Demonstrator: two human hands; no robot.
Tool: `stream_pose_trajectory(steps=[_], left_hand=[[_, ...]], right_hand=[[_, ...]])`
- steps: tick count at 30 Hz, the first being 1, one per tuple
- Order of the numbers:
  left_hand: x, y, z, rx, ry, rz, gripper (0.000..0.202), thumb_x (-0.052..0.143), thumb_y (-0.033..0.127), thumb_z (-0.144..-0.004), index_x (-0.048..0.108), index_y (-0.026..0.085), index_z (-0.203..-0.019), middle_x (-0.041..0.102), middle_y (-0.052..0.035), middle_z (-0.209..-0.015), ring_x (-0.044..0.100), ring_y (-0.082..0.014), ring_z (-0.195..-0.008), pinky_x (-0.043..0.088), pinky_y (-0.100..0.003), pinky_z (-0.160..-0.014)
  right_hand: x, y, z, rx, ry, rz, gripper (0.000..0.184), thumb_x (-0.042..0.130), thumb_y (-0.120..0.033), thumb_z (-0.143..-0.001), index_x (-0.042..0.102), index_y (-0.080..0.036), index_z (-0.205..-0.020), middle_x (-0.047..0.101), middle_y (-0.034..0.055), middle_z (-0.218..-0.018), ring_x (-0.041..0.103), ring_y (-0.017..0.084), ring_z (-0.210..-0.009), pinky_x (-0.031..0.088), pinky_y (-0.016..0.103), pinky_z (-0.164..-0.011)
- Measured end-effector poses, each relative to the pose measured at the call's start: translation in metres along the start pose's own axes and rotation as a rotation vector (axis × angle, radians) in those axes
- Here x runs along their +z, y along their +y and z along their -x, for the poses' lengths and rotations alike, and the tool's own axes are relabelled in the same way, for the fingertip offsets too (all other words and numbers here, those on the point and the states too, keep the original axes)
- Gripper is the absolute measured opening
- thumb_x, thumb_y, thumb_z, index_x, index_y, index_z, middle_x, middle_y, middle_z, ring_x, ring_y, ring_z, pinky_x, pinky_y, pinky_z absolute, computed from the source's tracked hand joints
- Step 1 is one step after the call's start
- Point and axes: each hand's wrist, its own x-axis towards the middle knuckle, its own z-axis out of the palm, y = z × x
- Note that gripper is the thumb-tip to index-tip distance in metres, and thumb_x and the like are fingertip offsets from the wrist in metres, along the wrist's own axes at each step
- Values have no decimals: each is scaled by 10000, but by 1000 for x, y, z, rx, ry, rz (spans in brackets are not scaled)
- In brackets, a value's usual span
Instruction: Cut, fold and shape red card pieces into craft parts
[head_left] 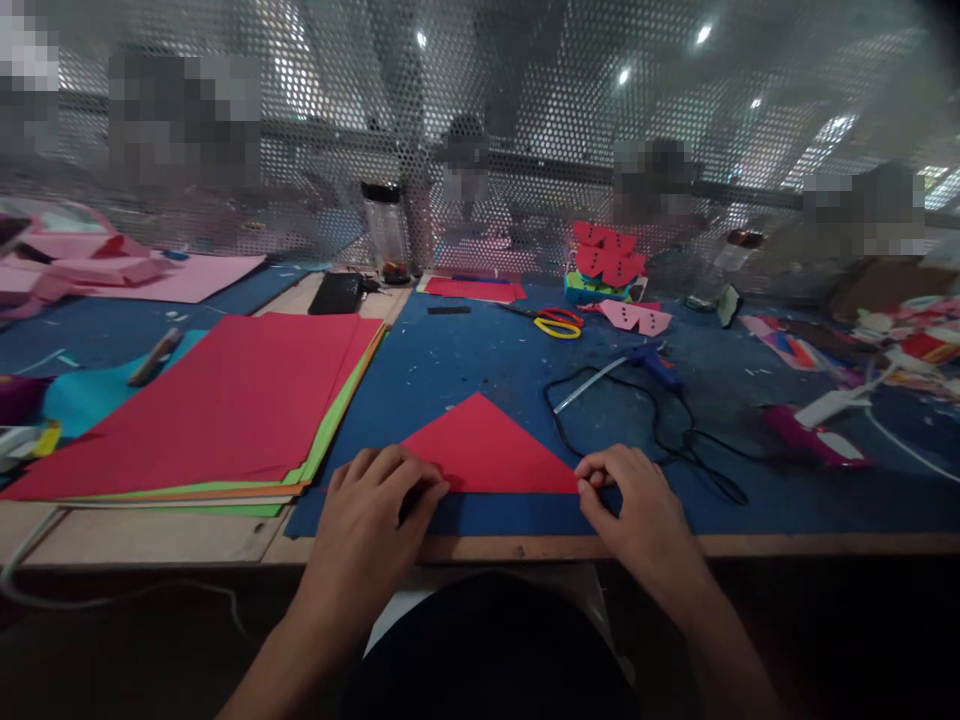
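folded paper triangle [487, 450]: red | mat [465, 360]: blue | paper stack [225, 400]: red over green, orange | scissors [556, 322]: yellow-red handles

A red paper triangle [484, 450] is pressed flat on the blue mat [465, 365], its left corner covered by the left hand [373, 520] and its right corner pinched by the right hand [637, 505]. A stack of coloured sheets [217, 410] is seen to the left, and a blue glue gun [652, 362] with black cord and scissors [556, 322] beyond.

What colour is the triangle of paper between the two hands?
Red: the paper triangle, clear in the head view.
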Motion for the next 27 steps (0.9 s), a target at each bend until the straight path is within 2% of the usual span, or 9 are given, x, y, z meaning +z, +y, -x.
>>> stream_pose_trajectory(steps=[11,17,27], left_hand=[[3,3,-2,18,44,-110,204,597,382,-971,639,249,-822,689,-37,-929,570,-268,-918,414,-446,-849],[2,-3,1,11,78,-157,229,633,422,-957,631,245,-811,682,-30,-902,568,-263,-911,393,-454,-880],[-8,-18,9,-34,90,-184,188,625,411,-958,638,247,-867,688,-37,-971,551,-293,-991,372,-446,-887]], right_hand=[[0,0,0,3,-11,-8,102,572,-150,-879,610,-236,-920,620,11,-856,569,215,-846,405,381,-795],[1,1,1,0,-5,-20,107,571,-155,-884,611,-243,-931,620,11,-859,571,217,-849,407,374,-789],[2,5,2,-2,0,-11,85,579,-178,-885,608,-246,-927,615,4,-854,568,212,-841,415,369,-786]])
